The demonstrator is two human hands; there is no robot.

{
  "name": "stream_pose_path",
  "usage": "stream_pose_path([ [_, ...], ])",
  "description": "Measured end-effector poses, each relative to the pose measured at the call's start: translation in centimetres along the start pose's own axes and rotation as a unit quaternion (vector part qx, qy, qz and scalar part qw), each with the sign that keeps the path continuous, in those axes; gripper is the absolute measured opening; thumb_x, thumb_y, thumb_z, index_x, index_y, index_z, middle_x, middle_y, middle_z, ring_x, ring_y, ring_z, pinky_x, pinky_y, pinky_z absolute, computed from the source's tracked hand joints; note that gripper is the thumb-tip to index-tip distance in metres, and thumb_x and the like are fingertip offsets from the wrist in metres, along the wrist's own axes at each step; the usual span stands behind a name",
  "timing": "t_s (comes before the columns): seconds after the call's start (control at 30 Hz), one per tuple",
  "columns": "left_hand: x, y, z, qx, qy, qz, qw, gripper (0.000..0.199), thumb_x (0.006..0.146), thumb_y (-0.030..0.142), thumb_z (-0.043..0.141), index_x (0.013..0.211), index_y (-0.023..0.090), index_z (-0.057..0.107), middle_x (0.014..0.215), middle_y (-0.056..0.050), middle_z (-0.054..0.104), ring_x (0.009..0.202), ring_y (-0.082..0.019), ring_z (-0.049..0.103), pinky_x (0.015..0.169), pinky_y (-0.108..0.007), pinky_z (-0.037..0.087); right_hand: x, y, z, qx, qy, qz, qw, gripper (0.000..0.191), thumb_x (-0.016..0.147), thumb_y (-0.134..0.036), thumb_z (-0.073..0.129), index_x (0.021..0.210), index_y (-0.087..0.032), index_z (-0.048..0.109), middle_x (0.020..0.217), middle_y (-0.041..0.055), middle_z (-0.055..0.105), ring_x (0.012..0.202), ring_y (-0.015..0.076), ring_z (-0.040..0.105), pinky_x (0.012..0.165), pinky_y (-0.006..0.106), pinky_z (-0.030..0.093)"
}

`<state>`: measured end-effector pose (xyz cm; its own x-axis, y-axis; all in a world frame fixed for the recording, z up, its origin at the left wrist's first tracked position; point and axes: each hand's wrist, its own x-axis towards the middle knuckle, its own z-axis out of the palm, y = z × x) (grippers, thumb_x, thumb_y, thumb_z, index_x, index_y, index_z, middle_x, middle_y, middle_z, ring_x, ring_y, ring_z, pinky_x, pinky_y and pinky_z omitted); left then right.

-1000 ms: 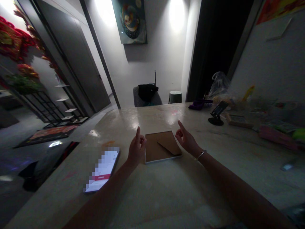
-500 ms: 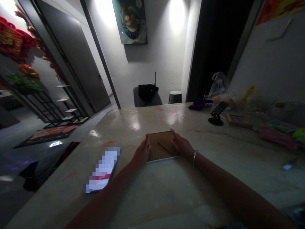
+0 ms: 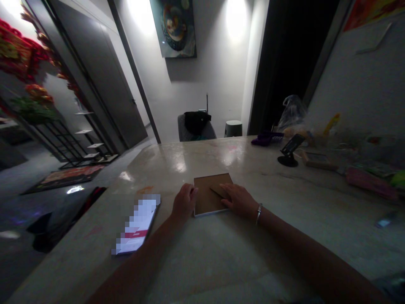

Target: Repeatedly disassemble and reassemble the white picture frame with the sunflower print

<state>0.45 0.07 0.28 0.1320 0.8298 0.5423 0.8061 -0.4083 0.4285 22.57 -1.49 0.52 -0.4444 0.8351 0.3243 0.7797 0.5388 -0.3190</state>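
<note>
A flat rectangular panel (image 3: 207, 199) lies on the table in front of me, like a picture frame face down. It has a brown board surface and a pale front edge. A thin dark strip (image 3: 216, 192) runs diagonally across the board. My left hand (image 3: 185, 202) is at the panel's left edge, fingers curled in against it. Over the right part reaches my right hand (image 3: 238, 199), wearing a silver bangle (image 3: 259, 212). Its fingers are stretched out, with fingers and thumb apart on either side of the strip's near end.
A phone with a lit screen (image 3: 137, 226) lies left of my left forearm. Toward the right stand a black phone stand (image 3: 289, 152), a wooden frame (image 3: 319, 160) and a purple item (image 3: 265, 138). A grey chair (image 3: 183, 128) is beyond the marble-look table (image 3: 152, 162).
My right hand has moved from the panel's right edge inward over the board, to the dark strip. The left hand's fingers have drawn back a little and curled at the left edge.
</note>
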Motion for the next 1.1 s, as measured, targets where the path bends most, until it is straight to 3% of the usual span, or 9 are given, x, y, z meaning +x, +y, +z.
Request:
stream_pose_path([
  [0.2, 0.1, 0.0, -0.4, -0.029, 0.045, -0.035, 0.998, 0.024, 0.084, 0.035, 0.030, 0.068, 0.021, 0.042, 0.070, -0.001, 0.047, 0.068, -0.016, 0.047, 0.065, -0.029, 0.040, 0.6, 0.5, -0.2, 0.125, 0.071, 0.033, 0.989, 0.044, 0.080, -0.021, 0.045, 0.124, -0.017, 0.041, 0.117, 0.0122, 0.053, 0.106, 0.0222, 0.050, 0.091, 0.040, 0.037],
  [0.27, 0.1, -0.1, -0.3, -0.054, 0.044, -0.053, 0.996, 0.025, 0.084, 0.038, 0.031, 0.072, 0.020, 0.045, 0.071, -0.001, 0.048, 0.068, -0.016, 0.049, 0.065, -0.029, 0.041, 0.9, 0.8, -0.1, 0.232, 0.107, 0.072, 0.964, 0.042, 0.082, -0.025, 0.042, 0.124, -0.017, 0.041, 0.117, 0.0127, 0.053, 0.105, 0.0213, 0.051, 0.091, 0.040, 0.038],
  [0.33, 0.1, -0.3, 0.1, -0.095, 0.026, -0.080, 0.992, 0.026, 0.082, 0.040, 0.034, 0.080, 0.019, 0.049, 0.073, -0.001, 0.051, 0.067, -0.016, 0.052, 0.064, -0.029, 0.043, 1.1, 1.1, 0.1, 0.361, 0.118, 0.110, 0.919, 0.043, 0.085, -0.031, 0.038, 0.126, -0.018, 0.036, 0.115, 0.0121, 0.055, 0.100, 0.0195, 0.055, 0.087, 0.038, 0.042],
  [0.43, 0.0, -0.3, 0.6, -0.172, -0.029, -0.121, 0.977, 0.034, 0.081, 0.043, 0.036, 0.098, 0.016, 0.049, 0.081, -0.003, 0.056, 0.063, -0.014, 0.055, 0.062, -0.029, 0.045, 1.0, 1.3, 0.6, 0.497, 0.080, 0.126, 0.855, 0.045, 0.084, -0.040, 0.040, 0.124, -0.021, 0.037, 0.110, 0.0100, 0.058, 0.094, 0.0192, 0.058, 0.083, 0.039, 0.045],
  [0.57, -0.3, -0.2, 1.0, -0.204, -0.053, -0.109, 0.971, 0.040, 0.080, 0.040, 0.038, 0.109, 0.015, 0.048, 0.101, -0.009, 0.057, 0.083, -0.017, 0.057, 0.074, -0.033, 0.046, 0.5, 1.0, 0.8, 0.543, 0.040, 0.102, 0.833, 0.042, 0.070, -0.042, 0.061, 0.106, -0.022, 0.055, 0.112, 0.0079, 0.058, 0.105, 0.0231, 0.052, 0.094, 0.044, 0.036],
  [0.7, -0.3, -0.5, 1.3, -0.191, -0.072, -0.115, 0.972, 0.043, 0.075, 0.038, 0.046, 0.111, 0.013, 0.048, 0.113, -0.012, 0.050, 0.093, -0.020, 0.055, 0.078, -0.034, 0.046, 0.4, 0.4, 0.2, 0.614, -0.003, 0.079, 0.785, 0.039, 0.069, -0.037, 0.063, 0.105, -0.023, 0.057, 0.109, 0.0075, 0.060, 0.105, 0.0219, 0.053, 0.096, 0.043, 0.035],
  [0.87, -0.2, -1.0, 1.4, -0.150, -0.077, -0.112, 0.979, 0.043, 0.066, 0.023, 0.052, 0.108, 0.015, 0.051, 0.113, -0.010, 0.050, 0.097, -0.020, 0.053, 0.080, -0.034, 0.046, 0.3, 0.6, -0.5, 0.659, -0.118, 0.224, 0.708, 0.033, 0.068, -0.034, 0.062, 0.098, -0.020, 0.059, 0.088, 0.0078, 0.066, 0.080, 0.0203, 0.063, 0.073, 0.039, 0.050],
  [0.97, -0.1, -1.0, 1.3, -0.106, -0.076, -0.095, 0.987, 0.039, 0.062, 0.015, 0.050, 0.101, 0.014, 0.054, 0.106, -0.009, 0.053, 0.098, -0.021, 0.051, 0.087, -0.036, 0.042, 0.5, 1.5, -0.7, 0.628, -0.110, 0.303, 0.708, 0.027, 0.068, -0.027, 0.061, 0.093, -0.016, 0.060, 0.081, 0.0076, 0.067, 0.067, 0.0173, 0.063, 0.063, 0.033, 0.052],
  [1.1, -0.1, -0.7, 1.0, -0.067, -0.077, -0.069, 0.992, 0.040, 0.060, 0.010, 0.047, 0.098, 0.015, 0.055, 0.106, -0.009, 0.052, 0.104, -0.021, 0.048, 0.093, -0.037, 0.037, 0.8, 2.4, -1.2, 0.549, -0.052, 0.335, 0.764, 0.016, 0.072, -0.016, 0.052, 0.085, -0.015, 0.061, 0.073, 0.0042, 0.067, 0.059, 0.0124, 0.060, 0.055, 0.024, 0.049],
])
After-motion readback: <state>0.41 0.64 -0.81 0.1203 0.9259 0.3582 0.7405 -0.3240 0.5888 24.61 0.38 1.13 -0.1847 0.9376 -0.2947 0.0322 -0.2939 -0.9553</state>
